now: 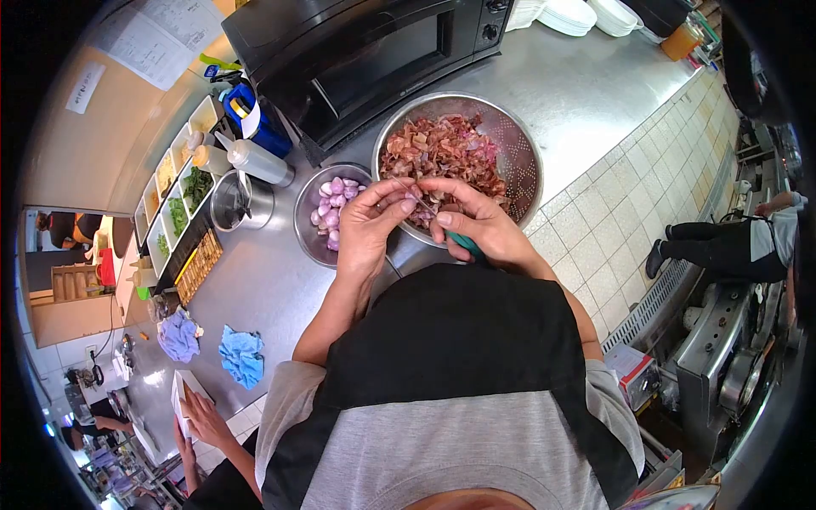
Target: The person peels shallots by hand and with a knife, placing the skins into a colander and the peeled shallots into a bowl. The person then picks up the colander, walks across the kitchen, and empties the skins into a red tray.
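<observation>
My left hand [374, 223] pinches a small shallot, mostly hidden by the fingers, above the near rim of the colander. My right hand [476, 223] is closed around the green handle [462, 245] of a small knife, its blade at the shallot. Under and beyond both hands, the steel colander [520, 157] holds a heap of reddish-brown peels [442, 153]. Left of it, a steel bowl [304, 228] holds several peeled purple shallots [336, 200].
A black oven [365, 68] stands behind the colander. Squeeze bottles [259, 161], a steel pot [255, 204] and herb trays [178, 217] line the left. Cloths [241, 355] lie nearer. A co-worker's hands [204, 421] are lower left; another person [731, 246] stands far right.
</observation>
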Available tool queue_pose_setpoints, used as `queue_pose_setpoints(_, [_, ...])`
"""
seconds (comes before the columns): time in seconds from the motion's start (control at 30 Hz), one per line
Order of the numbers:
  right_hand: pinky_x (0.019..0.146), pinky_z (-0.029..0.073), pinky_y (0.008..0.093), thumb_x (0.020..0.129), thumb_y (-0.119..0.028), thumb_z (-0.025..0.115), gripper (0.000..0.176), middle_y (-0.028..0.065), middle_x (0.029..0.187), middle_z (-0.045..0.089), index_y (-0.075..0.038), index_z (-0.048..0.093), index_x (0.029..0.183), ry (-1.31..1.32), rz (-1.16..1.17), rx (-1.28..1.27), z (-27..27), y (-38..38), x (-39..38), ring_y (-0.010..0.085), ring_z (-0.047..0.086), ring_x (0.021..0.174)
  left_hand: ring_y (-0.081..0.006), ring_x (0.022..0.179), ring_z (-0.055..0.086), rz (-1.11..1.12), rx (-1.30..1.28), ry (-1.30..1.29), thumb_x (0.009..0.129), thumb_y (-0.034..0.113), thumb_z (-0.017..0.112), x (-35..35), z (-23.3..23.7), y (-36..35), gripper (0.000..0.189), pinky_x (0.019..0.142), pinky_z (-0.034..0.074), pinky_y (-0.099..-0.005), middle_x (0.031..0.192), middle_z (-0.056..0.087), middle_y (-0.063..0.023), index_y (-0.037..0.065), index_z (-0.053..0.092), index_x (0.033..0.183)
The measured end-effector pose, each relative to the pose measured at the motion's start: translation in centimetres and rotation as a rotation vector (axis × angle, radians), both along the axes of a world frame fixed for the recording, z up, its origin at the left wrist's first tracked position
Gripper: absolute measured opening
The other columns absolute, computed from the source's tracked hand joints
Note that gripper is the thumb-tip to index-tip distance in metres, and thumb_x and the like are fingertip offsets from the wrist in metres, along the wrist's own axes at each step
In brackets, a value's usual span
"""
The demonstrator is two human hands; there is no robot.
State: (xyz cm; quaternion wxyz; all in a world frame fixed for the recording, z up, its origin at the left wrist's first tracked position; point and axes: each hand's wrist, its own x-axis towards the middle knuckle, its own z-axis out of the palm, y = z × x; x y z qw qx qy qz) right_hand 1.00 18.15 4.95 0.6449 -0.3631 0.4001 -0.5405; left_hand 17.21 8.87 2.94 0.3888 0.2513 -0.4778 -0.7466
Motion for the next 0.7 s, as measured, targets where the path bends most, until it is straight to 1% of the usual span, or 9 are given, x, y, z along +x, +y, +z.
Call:
queue_pose_setpoints(0.03, [0.046,0.036,0.0197,0.093,-0.011,0.049,0.042,0.0036,0.076,0.053,-0.011,0.041,0.134,0.0,0.0,0.0,0.2,0.0,-0.1,0.0072,0.043,0.05,-0.0137,0.091,0.061,0.0,0.0,0.0,0.08,-0.006,0.062,0.0,-0.1,0.0,0.029,0.084,0.048,-0.0265,0.098,0.065,-0.0085,-0.002,0.059,0.109])
queue_pose_setpoints(0.13, [0.045,0.035,0.019,0.092,-0.012,0.049,0.042,0.0036,0.076,0.053,-0.01,0.042,0.133,-0.132,0.023,0.11,0.6,0.1,-0.4,0.0069,0.042,0.05,-0.0144,0.092,0.061,-0.021,0.042,0.061,0.081,-0.006,0.061,0.2,-0.3,-0.2,0.029,0.084,0.049,-0.0262,0.099,0.064,-0.0094,-0.002,0.059,0.109])
queue_pose_setpoints(0.2, [0.044,0.034,0.0185,0.093,-0.013,0.049,0.041,0.0034,0.076,0.053,-0.008,0.042,0.133,-0.171,-0.006,0.138,0.1,0.1,-0.5,0.0068,0.042,0.049,-0.0157,0.092,0.062,-0.109,0.157,0.142,0.083,-0.004,0.06,0.4,-0.6,-0.4,0.029,0.083,0.05,-0.0265,0.101,0.064,-0.0108,-0.003,0.058,0.111])
queue_pose_setpoints(0.23, [0.044,0.034,0.0185,0.093,-0.013,0.049,0.041,0.0034,0.076,0.053,-0.008,0.042,0.133,-0.172,-0.006,0.137,0.1,0.1,-0.5,0.0068,0.042,0.049,-0.0157,0.092,0.062,-0.11,0.156,0.141,0.083,-0.004,0.06,0.3,-0.6,-0.4,0.029,0.083,0.05,-0.0265,0.101,0.064,-0.0108,-0.003,0.058,0.111])
queue_pose_setpoints(0.3, [0.044,0.033,0.018,0.093,-0.013,0.049,0.041,0.0031,0.076,0.053,-0.007,0.043,0.133,-0.19,-0.022,0.12,0.2,0.2,-0.4,0.0065,0.042,0.05,-0.0166,0.092,0.062,-0.146,0.268,0.202,0.085,-0.002,0.058,0.3,-0.7,-0.5,0.029,0.083,0.051,-0.0276,0.103,0.063,-0.0116,-0.003,0.056,0.113])
queue_pose_setpoints(0.43, [0.046,0.036,0.019,0.092,-0.013,0.051,0.041,0.0055,0.079,0.053,-0.007,0.044,0.132,-0.146,-0.036,0.11,0.7,0.2,-0.1,0.008,0.044,0.055,-0.017,0.092,0.063,-0.133,0.341,0.228,0.086,0.0,0.056,0.0,-0.8,-0.6,0.029,0.083,0.052,-0.0276,0.103,0.063,-0.0116,-0.003,0.055,0.115])
queue_pose_setpoints(0.5, [0.047,0.036,0.0195,0.092,-0.013,0.052,0.042,0.0053,0.079,0.053,-0.007,0.042,0.133,0.053,-0.046,-0.027,0.8,0.3,0.3,0.0082,0.045,0.056,-0.0168,0.092,0.063,-0.112,0.32,0.237,0.087,0.0,0.056,-0.1,-0.9,-0.6,0.028,0.083,0.053,-0.0267,0.102,0.063,-0.0116,-0.003,0.055,0.115])
queue_pose_setpoints(0.63, [0.046,0.035,0.0194,0.091,-0.01,0.052,0.041,0.0044,0.077,0.053,-0.009,0.043,0.132,0.046,-0.065,-0.037,0.7,0.1,0.4,0.007,0.043,0.052,-0.0171,0.093,0.062,-0.139,0.317,0.264,0.087,0.0,0.055,-0.1,-0.8,-0.4,0.028,0.083,0.053,-0.0265,0.102,0.063,-0.0115,-0.003,0.055,0.115])
queue_pose_setpoints(0.7, [0.046,0.035,0.0192,0.091,-0.011,0.052,0.041,0.0038,0.077,0.053,-0.008,0.044,0.132,-0.063,-0.002,0.028,0.4,0.1,-0.1,0.0069,0.044,0.052,-0.0178,0.093,0.063,-0.138,0.328,0.267,0.087,0.0,0.056,0.1,-0.9,-0.5,0.028,0.083,0.053,-0.027,0.102,0.063,-0.0117,-0.003,0.055,0.114])
